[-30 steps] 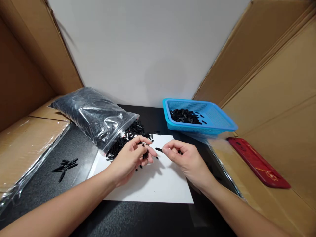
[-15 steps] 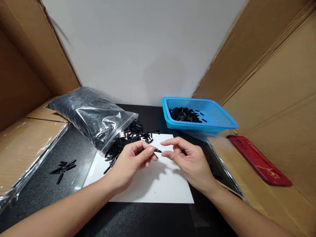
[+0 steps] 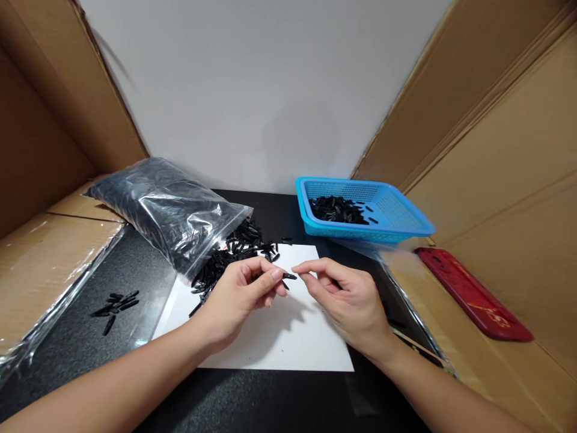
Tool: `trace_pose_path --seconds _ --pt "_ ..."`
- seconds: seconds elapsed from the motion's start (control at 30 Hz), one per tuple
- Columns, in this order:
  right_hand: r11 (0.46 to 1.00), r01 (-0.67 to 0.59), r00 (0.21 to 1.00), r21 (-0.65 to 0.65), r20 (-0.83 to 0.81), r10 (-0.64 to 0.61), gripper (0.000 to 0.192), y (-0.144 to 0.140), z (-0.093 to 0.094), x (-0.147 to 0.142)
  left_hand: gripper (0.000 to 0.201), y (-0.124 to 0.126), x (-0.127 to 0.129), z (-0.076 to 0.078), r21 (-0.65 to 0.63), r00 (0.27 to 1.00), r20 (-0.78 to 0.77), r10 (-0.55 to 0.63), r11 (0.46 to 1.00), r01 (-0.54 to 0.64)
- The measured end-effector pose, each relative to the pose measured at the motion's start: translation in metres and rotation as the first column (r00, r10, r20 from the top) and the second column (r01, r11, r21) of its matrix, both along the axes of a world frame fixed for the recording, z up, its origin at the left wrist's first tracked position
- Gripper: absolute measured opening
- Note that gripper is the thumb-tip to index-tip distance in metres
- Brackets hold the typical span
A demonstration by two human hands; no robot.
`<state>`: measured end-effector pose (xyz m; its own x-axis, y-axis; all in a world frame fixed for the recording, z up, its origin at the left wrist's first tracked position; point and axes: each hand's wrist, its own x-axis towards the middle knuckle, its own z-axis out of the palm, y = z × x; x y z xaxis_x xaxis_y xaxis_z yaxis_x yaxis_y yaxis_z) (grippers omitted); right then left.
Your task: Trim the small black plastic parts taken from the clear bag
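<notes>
My left hand (image 3: 255, 285) pinches a small, slim black piece (image 3: 290, 276) between thumb and fingertips; its kind is too small to tell. A second dark piece (image 3: 285, 285) sticks out under the same fingers. Close by on the right, my right hand (image 3: 340, 294) has thumb and forefinger drawn together at the first piece's free end; whether they grip anything is not clear. Both hands hover over a white sheet (image 3: 270, 352). Behind my left hand, a heap of similar black pieces (image 3: 216, 267) spills from the mouth of a clear plastic bag (image 3: 166, 210).
At the back right stands a blue basket (image 3: 401, 222) with many black pieces inside. A few more pieces (image 3: 115, 307) lie on the dark tabletop (image 3: 135, 264) at left. A red phone-shaped object (image 3: 473, 294) rests on cardboard at right. Cardboard walls (image 3: 496, 168) flank both sides.
My right thumb and forefinger, apart before, have come together near the end of the piece. My left hand keeps its place and its pinch.
</notes>
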<state>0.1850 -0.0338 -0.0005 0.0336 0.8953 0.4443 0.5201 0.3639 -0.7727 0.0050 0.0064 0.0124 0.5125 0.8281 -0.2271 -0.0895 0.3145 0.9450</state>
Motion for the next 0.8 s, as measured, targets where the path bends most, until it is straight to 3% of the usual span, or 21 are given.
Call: trace_pose_path --seconds 0.2,0.4,0.53,0.67,0.8 --pt "0.993 0.025 0.989 -0.115 -0.144 -0.042 0.019 0.0010 -0.0022 0.0004 0.030 0.0006 0.0005 -0.0002 -0.037 0.999 0.023 0.034 0.999 -0.033" --pt "0.991 -0.016 0.994 -0.131 -0.105 0.002 0.015 -0.0011 0.0001 -0.0019 0.029 0.0008 0.0006 -0.0016 -0.032 0.999 0.022 0.035 0.999 -0.034" --pt "0.996 -0.034 0.997 -0.086 -0.067 0.028 0.038 -0.0020 0.0025 -0.0002 0.027 0.0022 -0.0003 -0.0034 0.030 0.999 -0.021 0.033 0.999 -0.033" --pt "0.998 -0.032 0.998 -0.045 -0.052 0.030 0.012 -0.0030 0.0013 -0.0014 0.027 0.0030 -0.0008 -0.0045 0.099 0.999 -0.041 0.027 0.995 -0.023" --pt "0.995 -0.084 0.993 -0.050 -0.090 0.079 0.011 -0.0026 -0.0006 -0.0043 0.028 0.0010 -0.0001 -0.0028 0.059 0.999 -0.024 -0.021 0.998 0.022"
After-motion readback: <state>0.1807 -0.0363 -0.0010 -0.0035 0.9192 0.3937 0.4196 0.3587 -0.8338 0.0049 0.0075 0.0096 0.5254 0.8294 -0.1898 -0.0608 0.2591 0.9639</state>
